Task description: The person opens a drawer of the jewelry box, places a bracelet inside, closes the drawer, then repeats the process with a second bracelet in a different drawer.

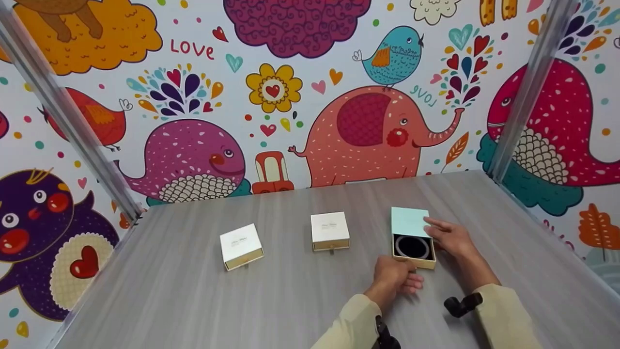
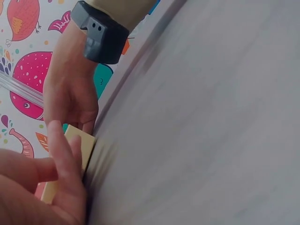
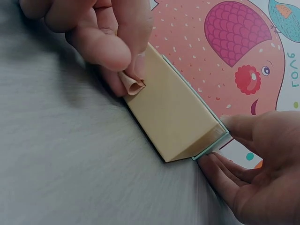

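Note:
A mint-green drawer box (image 1: 410, 220) lies on the table at the right, its cream drawer (image 3: 173, 110) slid partly out toward me. Inside the drawer, on black lining, is a round grey bangle (image 1: 412, 246). My right hand (image 1: 451, 238) grips the mint sleeve at its right side, thumb and fingers on either side of the edge in the right wrist view. At the drawer's front, my left hand (image 1: 391, 277) pinches the small ribbon pull tab (image 3: 133, 85). The left wrist view shows the left fingers (image 2: 68, 164) close against the cream front.
Two white drawer boxes with gold sides stand to the left, one near the middle (image 1: 330, 230) and one farther left (image 1: 241, 245). The grey wood-grain table (image 1: 193, 300) ends at a wall (image 1: 203, 97) printed with cartoon animals. Metal posts (image 1: 528, 92) rise at both back corners.

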`<state>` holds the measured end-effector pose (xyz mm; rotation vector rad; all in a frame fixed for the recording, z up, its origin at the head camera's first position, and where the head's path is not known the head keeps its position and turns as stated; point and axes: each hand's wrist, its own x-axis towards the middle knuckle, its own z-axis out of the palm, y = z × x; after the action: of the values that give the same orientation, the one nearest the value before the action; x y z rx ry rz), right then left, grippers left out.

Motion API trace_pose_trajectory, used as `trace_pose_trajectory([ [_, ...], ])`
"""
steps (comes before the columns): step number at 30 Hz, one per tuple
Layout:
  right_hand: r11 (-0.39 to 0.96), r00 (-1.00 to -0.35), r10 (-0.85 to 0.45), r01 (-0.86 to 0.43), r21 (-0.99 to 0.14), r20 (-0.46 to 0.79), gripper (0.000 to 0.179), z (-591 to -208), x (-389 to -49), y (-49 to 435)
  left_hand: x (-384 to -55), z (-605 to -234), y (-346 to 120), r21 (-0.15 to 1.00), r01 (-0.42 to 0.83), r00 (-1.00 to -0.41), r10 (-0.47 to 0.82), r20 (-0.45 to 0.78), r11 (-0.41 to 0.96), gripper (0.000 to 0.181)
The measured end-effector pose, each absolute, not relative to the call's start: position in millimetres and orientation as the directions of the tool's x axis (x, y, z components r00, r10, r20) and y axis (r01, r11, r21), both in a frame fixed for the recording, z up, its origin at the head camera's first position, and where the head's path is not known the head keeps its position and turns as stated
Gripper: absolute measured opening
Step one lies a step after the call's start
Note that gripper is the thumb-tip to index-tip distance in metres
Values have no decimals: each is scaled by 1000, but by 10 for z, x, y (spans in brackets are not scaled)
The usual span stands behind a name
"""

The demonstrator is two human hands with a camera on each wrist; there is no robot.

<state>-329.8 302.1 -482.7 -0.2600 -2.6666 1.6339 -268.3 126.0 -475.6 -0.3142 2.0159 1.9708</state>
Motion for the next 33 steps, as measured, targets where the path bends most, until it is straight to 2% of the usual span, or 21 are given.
trace_pose_trajectory([
  [9, 452, -986, 147, 139, -881, -80, 53, -4847, -3303, 3019, -2676, -4746, 1291, 932, -361, -932, 30, -362, 36, 10],
  [19, 403, -988, 135, 118, -908, -69, 54, -4847, -3305, 3013, -2706, -4738, 1325, 939, -343, -939, -43, -342, 34, 10],
  [33, 403, -987, 133, 137, -905, -90, 53, -4814, -3303, 3016, -2776, -4733, 1372, 937, -349, -936, -46, -348, 26, 10],
])
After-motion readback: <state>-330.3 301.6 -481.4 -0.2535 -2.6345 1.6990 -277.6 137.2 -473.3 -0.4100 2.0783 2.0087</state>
